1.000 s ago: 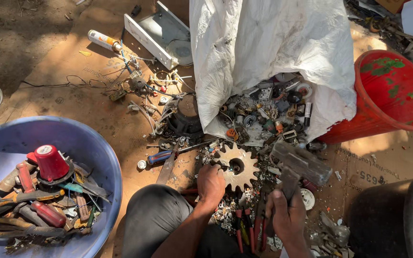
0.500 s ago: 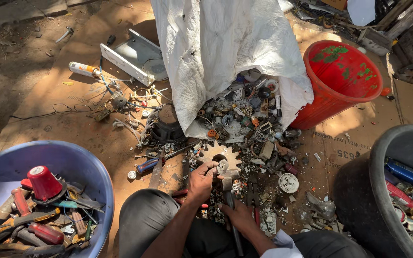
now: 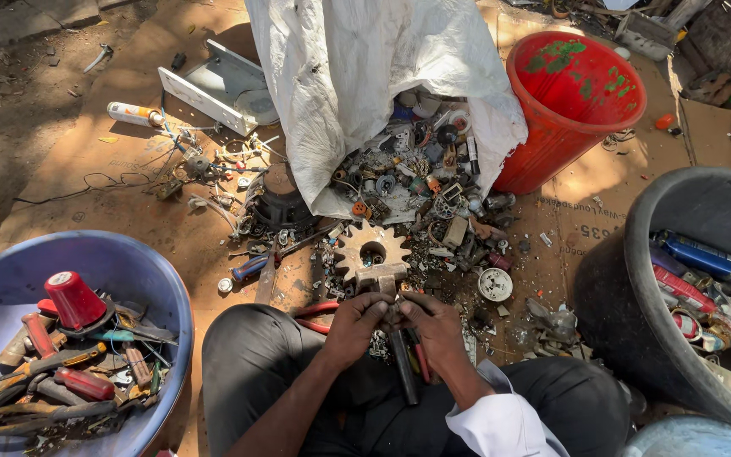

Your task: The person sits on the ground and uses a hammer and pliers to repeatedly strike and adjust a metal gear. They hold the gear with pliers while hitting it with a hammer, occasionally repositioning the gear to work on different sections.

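Head camera looks down (close overhead).

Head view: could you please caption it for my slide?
Both hands grip a metal block beside a toothed gear, below a scrap-filled white sack.

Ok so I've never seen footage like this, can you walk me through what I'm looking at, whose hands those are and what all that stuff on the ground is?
There is no machine here. A camera worn on a person's head looks down at their own lap and hands. The left hand and right hand meet on a small metal block, just below a toothed gear wheel; exactly how each grip closes on it is hard to tell. They sit on cardboard strewn with scrap. A white sack spills small metal parts. A red bucket stands beside the sack, a blue basin of old tools lies on the left, and a black tub with spray cans on the right.
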